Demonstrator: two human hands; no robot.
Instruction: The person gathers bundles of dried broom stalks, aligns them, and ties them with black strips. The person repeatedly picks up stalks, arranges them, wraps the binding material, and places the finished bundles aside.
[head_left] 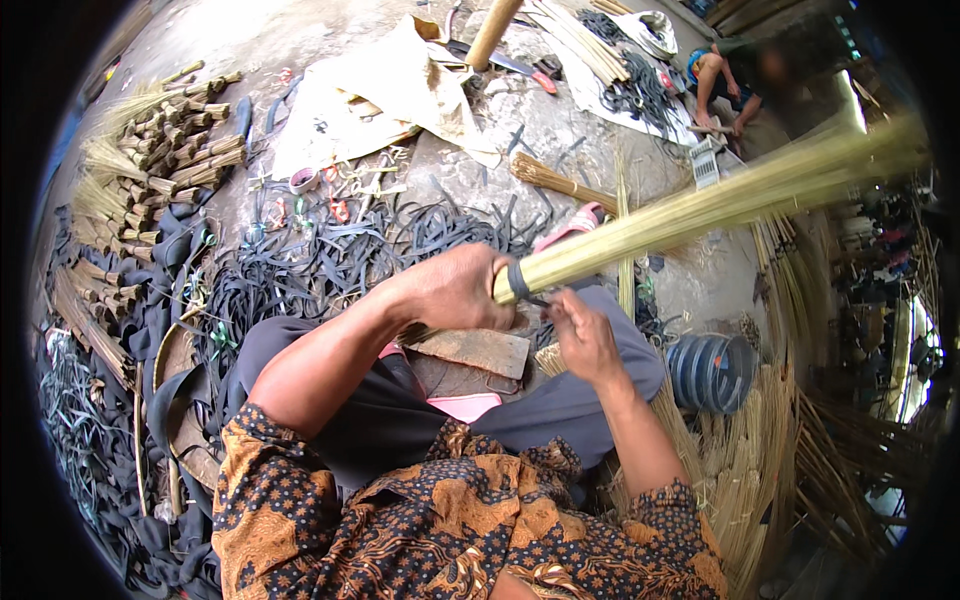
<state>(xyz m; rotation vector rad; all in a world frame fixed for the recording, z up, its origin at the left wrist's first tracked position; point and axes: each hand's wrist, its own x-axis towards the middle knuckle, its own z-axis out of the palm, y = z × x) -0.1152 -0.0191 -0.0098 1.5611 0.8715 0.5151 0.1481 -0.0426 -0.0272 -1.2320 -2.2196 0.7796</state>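
A long bundle of pale yellow-green broom stalks slants up to the right across my lap, its far end blurred. My left hand is closed round its near end. Just beside that fist, a dark rubber strip is wound about the bundle. The strip's loose end runs to my right hand, whose fingers are pinched together on it below the bundle. Under my hands, between my legs, lies a worn wooden block.
Loose dark rubber strips litter the floor ahead. Tied stalk bundles are stacked at far left. A knife lies ahead near a wooden post. A clear plastic bottle and loose stalks sit at right. Another person crouches far right.
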